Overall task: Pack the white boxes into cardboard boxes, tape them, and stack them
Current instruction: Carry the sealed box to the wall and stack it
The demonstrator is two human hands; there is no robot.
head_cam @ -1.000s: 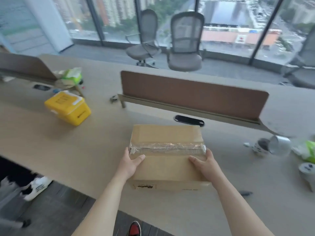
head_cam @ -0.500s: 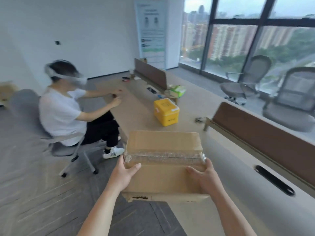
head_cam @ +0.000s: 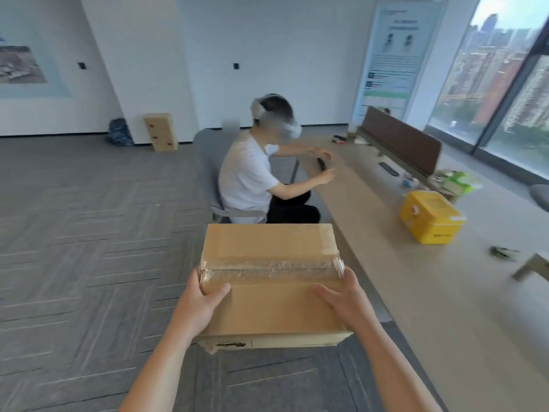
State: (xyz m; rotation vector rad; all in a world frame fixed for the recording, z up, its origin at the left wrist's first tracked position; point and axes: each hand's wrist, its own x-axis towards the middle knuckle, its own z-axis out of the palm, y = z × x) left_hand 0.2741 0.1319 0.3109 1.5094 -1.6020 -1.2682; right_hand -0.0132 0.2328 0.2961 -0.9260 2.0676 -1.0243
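A closed cardboard box (head_cam: 271, 254) with clear tape across its top seam hangs in the air in front of me, over the carpet to the left of the long table (head_cam: 430, 292). My left hand (head_cam: 197, 304) grips its left side with the thumb on top. My right hand (head_cam: 346, 298) grips its right side the same way. No white boxes are in view.
A seated person in a white shirt (head_cam: 249, 176) on a grey chair works at the table just beyond the box. A yellow container (head_cam: 429, 217) and a brown divider (head_cam: 401, 144) stand on the table. Another cardboard box (head_cam: 160, 130) stands by the far wall.
I have lifted the taped box off the table and turned left with it. The view swung from the windows and table toward the carpeted floor and the seated person.
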